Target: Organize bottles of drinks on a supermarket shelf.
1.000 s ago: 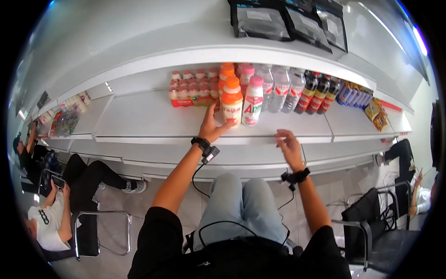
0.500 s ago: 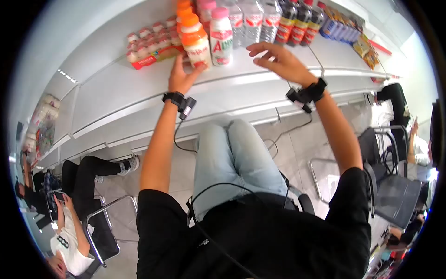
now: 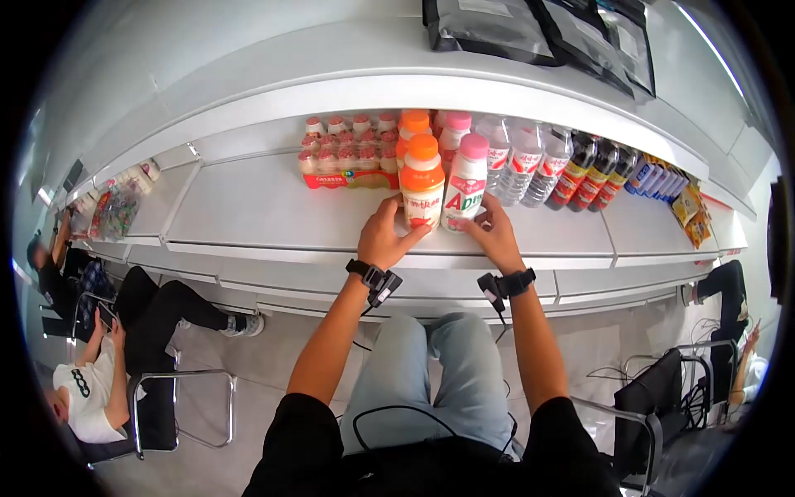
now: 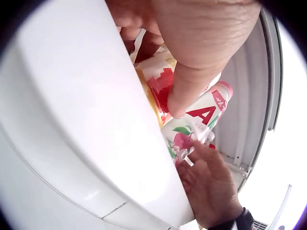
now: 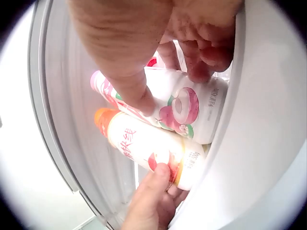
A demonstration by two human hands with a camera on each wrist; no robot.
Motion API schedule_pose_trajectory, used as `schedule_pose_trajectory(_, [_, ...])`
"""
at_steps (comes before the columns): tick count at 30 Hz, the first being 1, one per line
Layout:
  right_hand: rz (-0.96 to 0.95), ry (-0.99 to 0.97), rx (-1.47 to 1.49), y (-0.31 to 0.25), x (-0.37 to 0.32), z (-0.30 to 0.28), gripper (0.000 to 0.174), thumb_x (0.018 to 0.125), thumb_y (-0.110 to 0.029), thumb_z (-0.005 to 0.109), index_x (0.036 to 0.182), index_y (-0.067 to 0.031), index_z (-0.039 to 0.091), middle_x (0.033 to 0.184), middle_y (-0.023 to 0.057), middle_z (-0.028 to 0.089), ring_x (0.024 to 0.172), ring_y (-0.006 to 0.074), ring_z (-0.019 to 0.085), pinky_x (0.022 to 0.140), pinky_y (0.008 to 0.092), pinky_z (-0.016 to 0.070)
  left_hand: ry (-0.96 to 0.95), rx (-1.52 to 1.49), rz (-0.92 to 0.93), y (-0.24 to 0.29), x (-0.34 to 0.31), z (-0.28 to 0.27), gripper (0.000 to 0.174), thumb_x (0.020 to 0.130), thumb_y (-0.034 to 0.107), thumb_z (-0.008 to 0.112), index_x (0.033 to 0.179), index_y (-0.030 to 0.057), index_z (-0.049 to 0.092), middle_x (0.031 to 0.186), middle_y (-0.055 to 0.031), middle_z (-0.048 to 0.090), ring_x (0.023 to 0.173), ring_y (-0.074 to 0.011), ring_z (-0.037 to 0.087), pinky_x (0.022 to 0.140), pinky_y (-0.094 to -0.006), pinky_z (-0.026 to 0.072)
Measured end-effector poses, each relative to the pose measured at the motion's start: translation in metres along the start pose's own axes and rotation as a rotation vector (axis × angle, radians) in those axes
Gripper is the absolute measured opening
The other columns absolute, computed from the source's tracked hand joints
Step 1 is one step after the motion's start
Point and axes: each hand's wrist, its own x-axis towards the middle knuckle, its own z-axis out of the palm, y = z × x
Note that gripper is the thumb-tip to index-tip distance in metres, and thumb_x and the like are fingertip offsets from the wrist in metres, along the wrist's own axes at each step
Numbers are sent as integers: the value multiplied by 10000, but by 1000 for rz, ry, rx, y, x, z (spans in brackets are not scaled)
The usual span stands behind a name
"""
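On the white shelf [image 3: 265, 215] an orange-capped bottle [image 3: 422, 186] and a pink-capped bottle [image 3: 465, 184] stand upright side by side, in front of more bottles of the same kinds. My left hand [image 3: 397, 232] grips the base of the orange-capped bottle; in the left wrist view its thumb [image 4: 184, 91] presses the label. My right hand [image 3: 487, 225] holds the base of the pink-capped bottle [image 5: 187, 108], thumb [image 5: 136, 93] on one side and fingers [image 5: 201, 67] curled round the other. The orange-capped bottle [image 5: 148, 146] shows beside it.
A shrink-wrapped pack of small bottles [image 3: 348, 153] sits left of the two bottles; clear water bottles [image 3: 522, 161], dark bottles [image 3: 592, 174] and snack packs [image 3: 687, 207] run to the right. Grey bags [image 3: 530, 29] lie on the shelf above. Seated people [image 3: 91, 373] and a chair [image 3: 182, 414] are at lower left.
My right hand has come from the shelf's front edge up to the pink-capped bottle and closed round its base. My left hand has stayed at the orange-capped bottle.
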Motion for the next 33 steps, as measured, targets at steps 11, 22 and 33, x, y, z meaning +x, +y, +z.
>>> schedule_pose_trajectory(11, [13,-13,-73,-1,-2,4,683,789,-121,768,1394,-50,459,1195,65,636,690,58,508,648,213,453,-5,-125,-29,3,0,-3,647,802,298,756,1287,-8,456,1131,-195,653,1037,-337,642,862,-389,504])
schedule_pose_trajectory(22, [-30,38,-100,3,-3,9,674,794,-142,775,1373,-10,455,1193,111,628,708,98,552,665,253,487,10,-102,58,2,0,-3,635,826,296,733,1311,-8,459,1125,-199,656,1045,-348,638,870,-396,500])
schedule_pose_trajectory(33, [-5,30,-60,-4,-3,5,686,789,-206,787,1364,-17,466,1207,107,613,726,106,565,668,253,486,-23,-306,-27,-12,-1,2,676,826,247,745,1367,-6,429,1261,-166,603,1182,-259,581,991,-355,437])
